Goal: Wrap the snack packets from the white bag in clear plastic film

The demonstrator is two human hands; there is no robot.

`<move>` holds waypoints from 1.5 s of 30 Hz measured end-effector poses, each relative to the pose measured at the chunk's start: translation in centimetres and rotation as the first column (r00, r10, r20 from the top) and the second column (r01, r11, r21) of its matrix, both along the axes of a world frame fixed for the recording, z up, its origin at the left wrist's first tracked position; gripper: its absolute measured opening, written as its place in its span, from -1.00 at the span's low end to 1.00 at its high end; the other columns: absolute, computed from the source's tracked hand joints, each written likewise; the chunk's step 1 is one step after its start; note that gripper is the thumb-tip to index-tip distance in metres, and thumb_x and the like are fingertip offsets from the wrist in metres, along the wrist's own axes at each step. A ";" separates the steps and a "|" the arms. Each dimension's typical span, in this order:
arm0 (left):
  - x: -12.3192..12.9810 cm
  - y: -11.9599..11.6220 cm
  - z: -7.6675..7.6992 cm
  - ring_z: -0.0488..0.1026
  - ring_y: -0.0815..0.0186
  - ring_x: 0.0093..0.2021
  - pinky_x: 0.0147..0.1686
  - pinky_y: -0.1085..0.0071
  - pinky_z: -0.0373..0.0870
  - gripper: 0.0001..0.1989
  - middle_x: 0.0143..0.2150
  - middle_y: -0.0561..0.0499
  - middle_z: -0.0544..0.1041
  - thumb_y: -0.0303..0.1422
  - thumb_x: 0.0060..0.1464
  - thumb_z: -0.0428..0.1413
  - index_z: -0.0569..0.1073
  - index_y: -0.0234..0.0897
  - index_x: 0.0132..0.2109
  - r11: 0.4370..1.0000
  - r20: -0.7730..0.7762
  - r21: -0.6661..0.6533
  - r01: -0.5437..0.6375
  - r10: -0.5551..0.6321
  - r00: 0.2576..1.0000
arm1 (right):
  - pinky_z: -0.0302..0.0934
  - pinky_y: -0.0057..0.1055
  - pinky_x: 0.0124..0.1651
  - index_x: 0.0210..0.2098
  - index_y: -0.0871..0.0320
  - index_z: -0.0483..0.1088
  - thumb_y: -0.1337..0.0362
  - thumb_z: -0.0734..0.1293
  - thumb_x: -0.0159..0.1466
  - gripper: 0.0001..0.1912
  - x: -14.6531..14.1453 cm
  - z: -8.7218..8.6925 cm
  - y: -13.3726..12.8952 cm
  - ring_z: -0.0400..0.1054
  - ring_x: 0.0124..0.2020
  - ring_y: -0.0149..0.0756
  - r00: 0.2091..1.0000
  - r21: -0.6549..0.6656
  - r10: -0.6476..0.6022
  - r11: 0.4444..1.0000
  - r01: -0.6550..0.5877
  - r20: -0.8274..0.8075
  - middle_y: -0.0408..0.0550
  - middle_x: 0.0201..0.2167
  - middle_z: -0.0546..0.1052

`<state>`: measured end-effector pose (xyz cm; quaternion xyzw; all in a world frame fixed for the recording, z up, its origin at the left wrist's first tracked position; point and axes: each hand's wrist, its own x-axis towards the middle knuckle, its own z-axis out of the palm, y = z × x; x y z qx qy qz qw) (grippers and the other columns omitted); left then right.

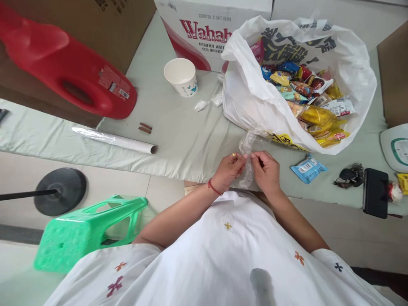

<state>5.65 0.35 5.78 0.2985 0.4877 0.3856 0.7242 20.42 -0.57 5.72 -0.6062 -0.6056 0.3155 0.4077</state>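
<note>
A crumpled strip of clear plastic wrap (247, 174) hangs at the table's front edge, just before my body. My left hand (230, 169) pinches it from the left, thumb and fingertips pressed together. From the other side my right hand (265, 171) is closed on the same wrap, its fingertips almost touching the left ones. The upper part of the wrap lies against a white plastic bag (242, 97), which stands open and is filled with small snack packets (306, 91). A blue snack packet (308, 168) lies to the right of my right hand.
Across the table stand a paper cup (180, 77), a water carton (204, 25) and a red jug (73, 72). A white roll (117, 140) lies at left. A black phone (376, 193) rests at right. On the floor is a green stool (73, 238).
</note>
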 end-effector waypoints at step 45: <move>-1.1 0.8 -1.7 0.08 0.54 -0.60 -0.59 0.53 -0.12 -0.55 -0.59 0.21 0.21 -0.12 -0.14 0.40 0.29 -0.23 -0.45 0.962 0.327 -0.106 0.250 -0.204 0.923 | 0.20 -0.34 -0.46 -0.40 0.04 0.31 -0.24 0.43 0.07 -0.51 3.1 -2.3 1.0 0.29 -0.48 -0.28 0.780 -0.530 -0.356 0.847 0.036 -0.515 -0.14 -0.51 0.42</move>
